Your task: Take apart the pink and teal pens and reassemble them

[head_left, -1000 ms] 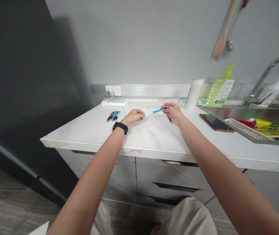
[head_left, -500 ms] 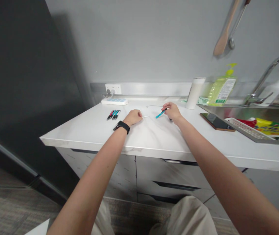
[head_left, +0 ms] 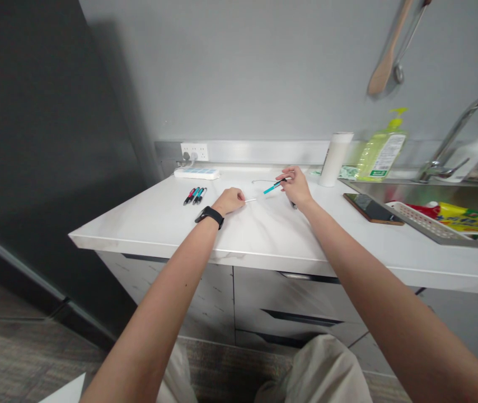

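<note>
Through the head camera I see a white power strip [head_left: 197, 174] at the countertop's [head_left: 146, 215] back edge, towards its left end. In front of it, a row of red and teal pens [head_left: 195, 196] lies side by side, well in from the front left corner. My left hand [head_left: 231, 200], a black wristband [head_left: 210, 216] behind it, pinches a slim white rod [head_left: 251, 200] that points right. Just past its tip, apart from it, a teal pen barrel [head_left: 269, 190] slants down to the left, gripped in the fingers of my right hand [head_left: 298, 190], midway between front and back edges. A small dark piece [head_left: 293, 205] shows under that hand; I can't tell what it is. Further right, a white cylindrical container [head_left: 335, 160] stands near the back edge, and a smartphone [head_left: 372, 209] lies beside the sink's [head_left: 427, 238] left rim.
</note>
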A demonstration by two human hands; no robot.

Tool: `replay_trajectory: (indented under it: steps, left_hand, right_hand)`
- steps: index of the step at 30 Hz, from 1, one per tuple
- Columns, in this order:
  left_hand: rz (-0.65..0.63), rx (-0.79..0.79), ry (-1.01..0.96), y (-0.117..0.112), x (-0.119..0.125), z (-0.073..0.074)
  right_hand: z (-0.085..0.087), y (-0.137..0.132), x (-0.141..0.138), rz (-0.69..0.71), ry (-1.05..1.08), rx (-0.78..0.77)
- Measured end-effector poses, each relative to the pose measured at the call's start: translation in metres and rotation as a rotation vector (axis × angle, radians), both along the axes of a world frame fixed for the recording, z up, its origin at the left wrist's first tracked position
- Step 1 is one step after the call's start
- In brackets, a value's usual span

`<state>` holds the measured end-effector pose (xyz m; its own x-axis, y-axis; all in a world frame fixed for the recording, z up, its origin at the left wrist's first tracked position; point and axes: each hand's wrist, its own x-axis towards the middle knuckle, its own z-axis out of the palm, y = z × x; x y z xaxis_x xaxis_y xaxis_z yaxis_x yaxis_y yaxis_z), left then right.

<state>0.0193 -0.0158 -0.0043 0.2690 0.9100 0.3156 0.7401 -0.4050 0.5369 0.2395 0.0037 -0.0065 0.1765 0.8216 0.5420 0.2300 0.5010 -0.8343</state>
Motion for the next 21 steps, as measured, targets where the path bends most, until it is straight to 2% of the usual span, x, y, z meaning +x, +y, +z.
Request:
replay_trajectory:
  steps: [5, 9, 15, 19, 21]
  left_hand:
    - [0.01, -0.007, -0.013, 0.0, 0.0, 0.0]
    - [0.019, -0.023, -0.219, 0.002, 0.002, 0.002]
    - [-0.229, -0.193, -0.685, -0.003, 0.006, 0.005]
    - [-0.293, -0.258, -0.808, -0.004, 0.007, 0.005]
    - [-0.309, -0.277, -0.847, -0.003, 0.006, 0.004]
  right_hand:
    - [-0.001, 0.003, 0.001, -0.067, -0.065, -0.073]
    - [-0.004, 0.002, -0.003, -0.074, -0.145, -0.005]
    - [-0.011, -0.009, -0.014, -0.053, -0.479, -0.067]
    - [-0.014, -0.015, -0.021, -0.032, -0.71, -0.119]
    - [-0.011, -0.017, -0.024, -0.012, -0.723, -0.126]
